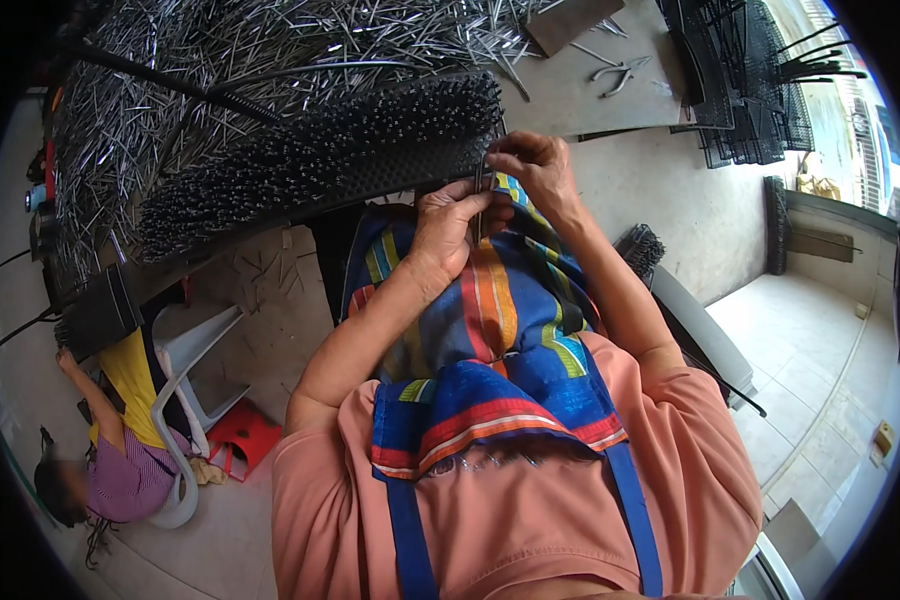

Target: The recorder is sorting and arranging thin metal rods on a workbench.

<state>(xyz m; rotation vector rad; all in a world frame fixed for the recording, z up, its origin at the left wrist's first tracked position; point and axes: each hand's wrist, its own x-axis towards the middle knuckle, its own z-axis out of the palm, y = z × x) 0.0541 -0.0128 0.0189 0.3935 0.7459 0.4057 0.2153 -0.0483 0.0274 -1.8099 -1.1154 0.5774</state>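
Note:
In my lap, over a striped multicoloured apron (490, 300), my left hand (448, 228) is closed around a few thin metal strips (478, 205) standing roughly upright. My right hand (538, 165) is closed just above and to the right, its thumb and finger pinching at the upper ends of the strips. Directly beyond both hands lies a long dark perforated panel (400, 172). Dense black bristle-like pieces (310, 150) stick up from most of it; bare holes show along its near right part. The far tips of the left fingers are partly hidden.
A big heap of loose metal strips (300, 40) covers the surface behind the panel. Pliers (620, 75) lie at the far right of it, near dark mesh panels (745, 90). At left, another person (140, 470) sits on a pale chair (175, 480) beside a red bag (250, 435).

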